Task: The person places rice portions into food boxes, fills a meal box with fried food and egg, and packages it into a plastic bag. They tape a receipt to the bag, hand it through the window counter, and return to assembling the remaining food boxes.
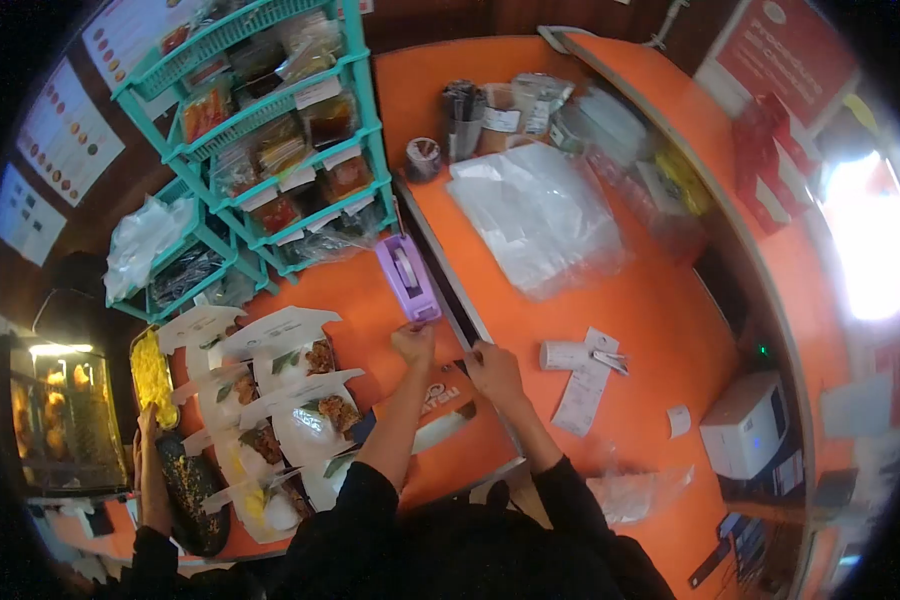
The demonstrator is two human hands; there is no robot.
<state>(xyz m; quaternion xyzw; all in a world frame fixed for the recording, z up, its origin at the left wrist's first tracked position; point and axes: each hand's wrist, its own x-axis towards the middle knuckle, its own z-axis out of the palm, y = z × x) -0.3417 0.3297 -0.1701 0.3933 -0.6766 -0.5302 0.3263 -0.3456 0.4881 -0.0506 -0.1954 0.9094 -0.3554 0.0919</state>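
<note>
My left hand (413,343) is closed at the front end of a purple tape dispenser (407,280); what its fingers pinch is too small to make out. A little to the right, by the counter's dividing edge, my right hand (495,372) is also closed, its fingertips turned toward the left hand. Anything in it is hidden. Below and between my hands lies a printed orange and black box (440,398), partly covered by my left forearm. Open white meal boxes (300,425) with rice and fried pieces stand left of my left arm.
At the left, another person's hand (148,425) reaches to a tray of yellow shreds (153,370), beside a dark speckled tray (192,495). Teal basket racks (270,140) rise behind. Plastic bags (535,215), a receipt (582,395) and a white printer (745,425) occupy the right counter.
</note>
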